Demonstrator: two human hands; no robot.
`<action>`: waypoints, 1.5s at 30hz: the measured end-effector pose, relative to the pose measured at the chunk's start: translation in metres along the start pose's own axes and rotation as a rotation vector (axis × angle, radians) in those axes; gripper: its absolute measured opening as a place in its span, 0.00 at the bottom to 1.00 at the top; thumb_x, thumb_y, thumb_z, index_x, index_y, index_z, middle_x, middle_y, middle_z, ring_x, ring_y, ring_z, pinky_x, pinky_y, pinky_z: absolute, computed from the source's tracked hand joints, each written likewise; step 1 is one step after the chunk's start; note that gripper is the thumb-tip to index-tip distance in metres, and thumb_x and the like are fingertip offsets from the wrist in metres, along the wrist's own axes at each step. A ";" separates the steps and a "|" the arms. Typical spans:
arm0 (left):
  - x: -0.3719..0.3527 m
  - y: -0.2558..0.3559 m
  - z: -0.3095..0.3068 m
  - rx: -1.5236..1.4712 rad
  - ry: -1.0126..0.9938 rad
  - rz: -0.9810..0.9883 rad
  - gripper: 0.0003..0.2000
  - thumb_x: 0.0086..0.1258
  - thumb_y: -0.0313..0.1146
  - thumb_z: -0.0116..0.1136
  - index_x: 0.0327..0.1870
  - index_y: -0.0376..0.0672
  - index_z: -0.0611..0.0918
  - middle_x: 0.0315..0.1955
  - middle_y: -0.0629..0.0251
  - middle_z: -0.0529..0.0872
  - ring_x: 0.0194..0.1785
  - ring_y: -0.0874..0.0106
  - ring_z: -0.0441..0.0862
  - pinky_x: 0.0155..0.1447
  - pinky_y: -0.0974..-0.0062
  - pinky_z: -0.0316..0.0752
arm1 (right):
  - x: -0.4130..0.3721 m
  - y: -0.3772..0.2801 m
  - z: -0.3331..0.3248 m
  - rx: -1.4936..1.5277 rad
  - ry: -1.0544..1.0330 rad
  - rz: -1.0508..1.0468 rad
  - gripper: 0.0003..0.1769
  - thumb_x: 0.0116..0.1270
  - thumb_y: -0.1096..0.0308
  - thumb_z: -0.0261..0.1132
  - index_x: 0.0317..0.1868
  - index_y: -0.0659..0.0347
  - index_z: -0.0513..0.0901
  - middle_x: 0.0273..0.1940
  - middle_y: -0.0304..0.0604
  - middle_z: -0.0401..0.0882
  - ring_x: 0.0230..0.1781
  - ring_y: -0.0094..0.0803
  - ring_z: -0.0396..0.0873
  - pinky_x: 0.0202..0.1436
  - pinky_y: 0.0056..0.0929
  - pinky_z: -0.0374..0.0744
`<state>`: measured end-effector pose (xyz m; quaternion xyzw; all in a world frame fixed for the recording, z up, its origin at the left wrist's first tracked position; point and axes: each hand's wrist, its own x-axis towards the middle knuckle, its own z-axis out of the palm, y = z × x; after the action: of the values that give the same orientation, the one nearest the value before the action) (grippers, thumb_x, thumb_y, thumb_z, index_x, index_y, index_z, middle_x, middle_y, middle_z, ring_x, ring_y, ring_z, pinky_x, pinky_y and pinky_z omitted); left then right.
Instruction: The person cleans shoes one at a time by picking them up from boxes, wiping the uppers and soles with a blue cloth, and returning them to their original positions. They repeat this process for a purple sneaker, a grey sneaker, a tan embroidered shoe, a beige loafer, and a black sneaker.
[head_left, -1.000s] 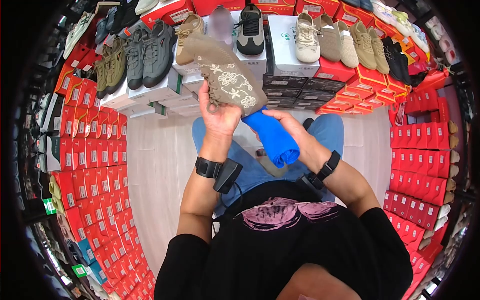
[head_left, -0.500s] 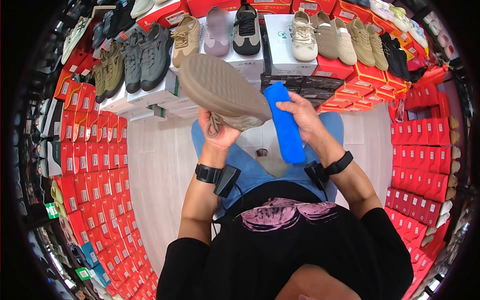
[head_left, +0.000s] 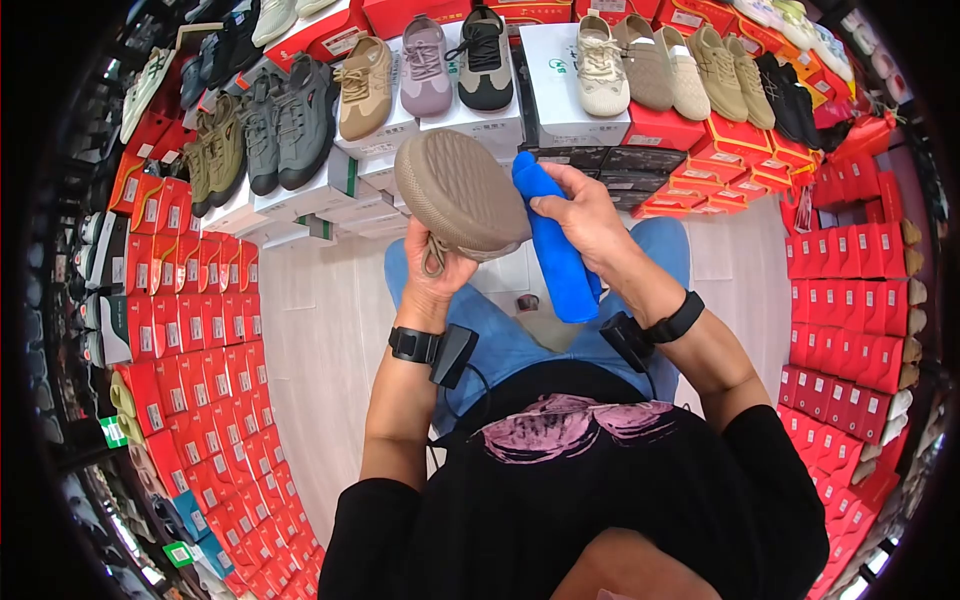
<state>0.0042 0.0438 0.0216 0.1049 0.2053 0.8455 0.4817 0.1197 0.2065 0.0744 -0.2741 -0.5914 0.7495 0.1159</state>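
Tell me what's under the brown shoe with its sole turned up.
Under the brown shoe, the person's left hand shows, with a lace loop hanging over it. The shoe covers some of the fingers and most of its own upper, so those can't be seen.

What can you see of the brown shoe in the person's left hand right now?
The shoe is taupe-brown and held up with its sole towards the camera. The sole looks like rubber, patterned with ridges. A loop of similar-coloured lace hangs beside the left hand, which holds it from beneath. Most of its other side faces away. The blue cloth is close to its right end; contact is unclear.
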 end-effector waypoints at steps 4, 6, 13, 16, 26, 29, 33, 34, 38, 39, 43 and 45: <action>0.002 -0.003 0.003 -0.090 -0.047 -0.040 0.26 0.68 0.43 0.52 0.64 0.40 0.69 0.61 0.56 0.75 0.65 0.60 0.71 0.71 0.54 0.62 | -0.005 -0.013 0.004 -0.018 -0.022 -0.077 0.26 0.59 0.78 0.61 0.61 0.67 0.73 0.49 0.44 0.79 0.46 0.27 0.77 0.50 0.25 0.76; 0.006 -0.004 0.007 -0.086 -0.007 -0.055 0.24 0.69 0.39 0.51 0.63 0.36 0.70 0.59 0.55 0.76 0.63 0.60 0.74 0.69 0.56 0.65 | -0.006 -0.021 0.005 -0.070 -0.017 -0.128 0.26 0.61 0.79 0.61 0.61 0.67 0.72 0.50 0.43 0.79 0.48 0.25 0.77 0.52 0.25 0.75; 0.009 -0.009 0.015 0.056 0.083 -0.019 0.22 0.70 0.38 0.51 0.61 0.35 0.72 0.56 0.57 0.79 0.60 0.63 0.77 0.67 0.62 0.69 | -0.013 -0.050 -0.002 -0.236 -0.007 -0.373 0.27 0.59 0.76 0.62 0.61 0.66 0.73 0.51 0.46 0.78 0.48 0.28 0.77 0.52 0.26 0.75; 0.008 -0.010 0.009 0.139 0.139 -0.030 0.22 0.70 0.38 0.52 0.60 0.35 0.72 0.54 0.57 0.80 0.58 0.65 0.78 0.65 0.65 0.71 | -0.018 -0.068 -0.002 -0.334 0.010 -0.547 0.27 0.58 0.74 0.62 0.60 0.63 0.74 0.51 0.50 0.77 0.46 0.35 0.78 0.49 0.29 0.76; 0.007 -0.016 0.007 0.265 0.195 -0.019 0.20 0.69 0.36 0.52 0.57 0.32 0.74 0.50 0.58 0.82 0.52 0.69 0.82 0.57 0.70 0.76 | -0.006 -0.082 -0.005 -1.146 0.067 -1.220 0.23 0.52 0.75 0.63 0.52 0.53 0.81 0.52 0.46 0.77 0.50 0.44 0.75 0.49 0.40 0.73; 0.008 -0.011 0.008 0.266 0.207 -0.022 0.19 0.70 0.36 0.52 0.57 0.33 0.74 0.50 0.58 0.82 0.52 0.69 0.82 0.58 0.70 0.76 | -0.011 -0.074 -0.008 -1.197 0.075 -1.249 0.23 0.52 0.76 0.62 0.51 0.53 0.81 0.53 0.46 0.77 0.50 0.44 0.75 0.49 0.40 0.73; 0.008 -0.015 0.010 0.256 0.224 -0.045 0.20 0.70 0.37 0.51 0.58 0.34 0.74 0.52 0.59 0.82 0.53 0.69 0.81 0.59 0.69 0.75 | -0.016 -0.049 -0.020 -1.119 0.188 -1.262 0.25 0.52 0.78 0.61 0.53 0.53 0.81 0.55 0.47 0.76 0.50 0.46 0.74 0.49 0.40 0.72; 0.009 -0.017 0.012 0.184 0.244 -0.049 0.20 0.70 0.38 0.51 0.58 0.35 0.75 0.52 0.59 0.81 0.54 0.68 0.81 0.60 0.68 0.75 | -0.017 -0.039 -0.022 -1.120 0.184 -1.261 0.25 0.52 0.78 0.61 0.53 0.53 0.81 0.55 0.47 0.76 0.50 0.46 0.74 0.49 0.40 0.72; 0.015 -0.018 0.010 -0.034 0.209 -0.051 0.19 0.71 0.40 0.50 0.57 0.39 0.75 0.54 0.59 0.81 0.56 0.65 0.79 0.63 0.62 0.72 | -0.030 -0.007 -0.024 -1.033 0.195 -1.219 0.26 0.49 0.79 0.62 0.53 0.55 0.80 0.55 0.49 0.75 0.51 0.46 0.74 0.51 0.40 0.72; 0.016 -0.017 0.010 -0.033 0.207 -0.049 0.19 0.71 0.40 0.50 0.57 0.39 0.75 0.54 0.59 0.81 0.56 0.65 0.79 0.63 0.62 0.72 | -0.033 -0.001 -0.025 -1.055 0.143 -1.178 0.26 0.49 0.79 0.62 0.53 0.55 0.80 0.55 0.48 0.75 0.51 0.46 0.74 0.51 0.40 0.72; 0.019 -0.010 0.015 -0.112 0.216 0.002 0.20 0.71 0.41 0.50 0.59 0.40 0.74 0.55 0.59 0.80 0.58 0.64 0.78 0.64 0.59 0.71 | -0.044 0.030 -0.034 -1.086 -0.159 -0.960 0.27 0.49 0.80 0.62 0.53 0.56 0.80 0.55 0.49 0.75 0.52 0.47 0.75 0.55 0.42 0.73; 0.020 -0.006 0.019 -0.127 0.217 0.034 0.20 0.71 0.41 0.50 0.59 0.40 0.74 0.56 0.60 0.80 0.58 0.64 0.78 0.64 0.59 0.71 | -0.045 0.033 -0.040 -0.985 -0.291 -0.793 0.27 0.50 0.82 0.61 0.53 0.57 0.80 0.55 0.52 0.76 0.53 0.49 0.75 0.57 0.40 0.74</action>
<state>0.0051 0.0685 0.0352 -0.0143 0.2002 0.8713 0.4478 0.1832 0.2081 0.0496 0.0483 -0.9318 0.3204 0.1633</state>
